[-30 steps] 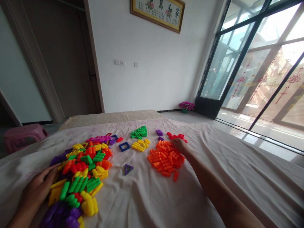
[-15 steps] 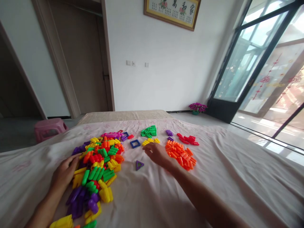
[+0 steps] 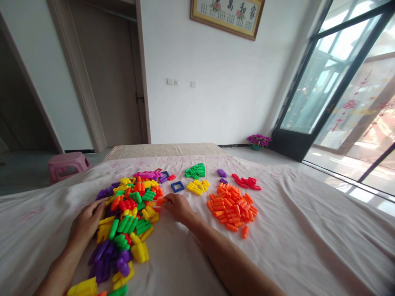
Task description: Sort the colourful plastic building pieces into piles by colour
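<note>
On the pale bedsheet (image 3: pixel 191 255), the right hand (image 3: pixel 178 206) reaches to the right edge of the mixed pile of blocks (image 3: pixel 129 213), its fingertips closed on an orange block (image 3: pixel 160 201). That block sits at about nine o'clock from the hand, touching the fingertips, with its long axis running roughly left to right, from nine to three o'clock; which end leads I cannot tell. The left hand (image 3: pixel 84 224) lies flat with fingers spread on the pile's left edge, at about nine o'clock from the orange block and well apart from it, holding nothing. A sorted orange heap (image 3: pixel 231 205) lies at three o'clock from the right hand, nearby. Beyond the hand, at twelve to one o'clock, sit a blue square frame (image 3: pixel 177 187), yellow blocks (image 3: pixel 197 187) and green blocks (image 3: pixel 195 170).
</note>
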`<state>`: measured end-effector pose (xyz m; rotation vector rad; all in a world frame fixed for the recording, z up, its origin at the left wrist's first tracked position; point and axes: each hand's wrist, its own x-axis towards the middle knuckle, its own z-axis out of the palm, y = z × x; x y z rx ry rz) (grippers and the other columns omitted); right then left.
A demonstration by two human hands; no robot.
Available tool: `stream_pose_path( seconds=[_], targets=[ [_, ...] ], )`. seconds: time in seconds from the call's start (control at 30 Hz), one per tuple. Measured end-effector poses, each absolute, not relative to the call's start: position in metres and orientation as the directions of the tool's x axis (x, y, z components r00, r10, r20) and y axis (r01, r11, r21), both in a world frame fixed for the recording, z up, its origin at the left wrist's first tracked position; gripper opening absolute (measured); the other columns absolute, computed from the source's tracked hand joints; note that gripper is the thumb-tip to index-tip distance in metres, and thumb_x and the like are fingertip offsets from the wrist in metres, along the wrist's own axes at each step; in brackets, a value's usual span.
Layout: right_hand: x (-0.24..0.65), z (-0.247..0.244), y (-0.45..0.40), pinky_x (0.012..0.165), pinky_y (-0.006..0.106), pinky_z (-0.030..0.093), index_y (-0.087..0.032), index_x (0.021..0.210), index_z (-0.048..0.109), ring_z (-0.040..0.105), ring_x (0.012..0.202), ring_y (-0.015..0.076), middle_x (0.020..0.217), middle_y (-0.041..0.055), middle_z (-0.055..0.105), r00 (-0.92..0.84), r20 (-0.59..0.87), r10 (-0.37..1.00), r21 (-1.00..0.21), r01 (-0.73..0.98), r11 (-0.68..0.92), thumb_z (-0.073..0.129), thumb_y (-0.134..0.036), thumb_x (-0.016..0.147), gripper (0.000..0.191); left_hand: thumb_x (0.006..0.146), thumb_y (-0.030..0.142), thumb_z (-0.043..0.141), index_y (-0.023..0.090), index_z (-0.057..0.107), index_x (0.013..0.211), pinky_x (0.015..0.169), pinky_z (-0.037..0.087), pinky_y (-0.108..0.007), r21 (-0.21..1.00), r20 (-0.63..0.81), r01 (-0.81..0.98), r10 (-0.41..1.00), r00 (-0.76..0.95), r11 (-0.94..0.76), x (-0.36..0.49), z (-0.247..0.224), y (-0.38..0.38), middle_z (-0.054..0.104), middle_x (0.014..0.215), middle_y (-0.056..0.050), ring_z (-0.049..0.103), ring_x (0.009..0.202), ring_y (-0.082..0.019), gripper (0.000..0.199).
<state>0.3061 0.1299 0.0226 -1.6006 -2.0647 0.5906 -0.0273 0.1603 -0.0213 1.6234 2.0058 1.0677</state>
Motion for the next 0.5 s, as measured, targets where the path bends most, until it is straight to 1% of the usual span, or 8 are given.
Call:
stream_pose_path(
  seconds=[0.1, 0.13, 0.2, 0.3, 0.37, 0.5],
  targets=[
    [0.331, 0.037, 0.132, 0.060, 0.021, 0.036, -0.019, 0.098, 0.073, 0.061, 0.073, 0.0133, 0.083, 0.0015, 0.071, -0.245, 0.104, 0.964, -0.614, 0.746, 0.257, 0.052, -0.027, 0.090, 0.023, 0.091, 0.052, 0.041, 0.017, 0.069, 0.121, 0.105, 0.043, -0.037, 0.727, 0.190, 0.684, 0.942, -0.278, 0.055, -0.027, -0.022, 0.160, 0.068, 0.130, -0.012, 0.061, 0.122, -0.030, 0.054],
    [0.341, 0.045, 0.132, 0.060, 0.021, 0.036, -0.018, 0.096, 0.073, 0.061, 0.071, 0.0130, 0.080, 0.0013, 0.070, -0.244, 0.111, 0.963, -0.607, 0.751, 0.260, 0.051, -0.025, 0.090, 0.024, 0.091, 0.052, 0.040, 0.017, 0.069, 0.121, 0.105, 0.043, -0.038, 0.729, 0.191, 0.682, 0.942, -0.277, 0.053, -0.027, -0.022, 0.160, 0.069, 0.129, -0.013, 0.061, 0.122, -0.029, 0.054],
    [0.365, 0.065, 0.130, 0.063, 0.021, 0.038, -0.019, 0.097, 0.073, 0.062, 0.074, 0.0137, 0.082, 0.0022, 0.071, -0.210, 0.131, 0.969, -0.562, 0.789, 0.247, 0.049, -0.024, 0.091, 0.026, 0.091, 0.052, 0.041, 0.017, 0.069, 0.121, 0.105, 0.044, -0.036, 0.734, 0.192, 0.678, 0.944, -0.269, 0.044, -0.028, -0.023, 0.160, 0.069, 0.129, -0.012, 0.062, 0.121, -0.028, 0.054],
    [0.405, 0.094, 0.123, 0.069, 0.024, 0.040, -0.019, 0.098, 0.074, 0.065, 0.083, 0.0168, 0.091, 0.0060, 0.073, -0.083, 0.147, 0.986, -0.431, 0.892, 0.139, 0.047, -0.026, 0.093, 0.028, 0.091, 0.053, 0.041, 0.019, 0.069, 0.122, 0.104, 0.043, -0.035, 0.720, 0.193, 0.692, 0.942, -0.276, 0.055, -0.029, -0.023, 0.161, 0.068, 0.130, -0.011, 0.061, 0.122, -0.028, 0.054],
    [0.431, 0.107, 0.117, 0.069, 0.025, 0.040, -0.019, 0.095, 0.075, 0.065, 0.084, 0.0187, 0.092, 0.0083, 0.074, -0.007, 0.119, 0.993, -0.358, 0.932, 0.049, 0.046, -0.027, 0.093, 0.030, 0.091, 0.054, 0.040, 0.019, 0.068, 0.125, 0.104, 0.043, -0.036, 0.703, 0.178, 0.706, 0.943, -0.283, 0.079, -0.029, -0.022, 0.162, 0.067, 0.131, -0.012, 0.060, 0.123, -0.029, 0.056],
    [0.475, 0.107, 0.110, 0.067, 0.027, 0.040, -0.019, 0.091, 0.077, 0.067, 0.083, 0.0210, 0.092, 0.0113, 0.075, 0.108, 0.053, 0.993, -0.284, 0.955, -0.089, 0.049, -0.025, 0.089, 0.029, 0.091, 0.053, 0.039, 0.018, 0.067, 0.127, 0.104, 0.043, -0.036, 0.695, 0.164, 0.714, 0.949, -0.271, 0.084, -0.030, -0.022, 0.162, 0.066, 0.133, -0.012, 0.060, 0.123, -0.029, 0.057]
  ],
)
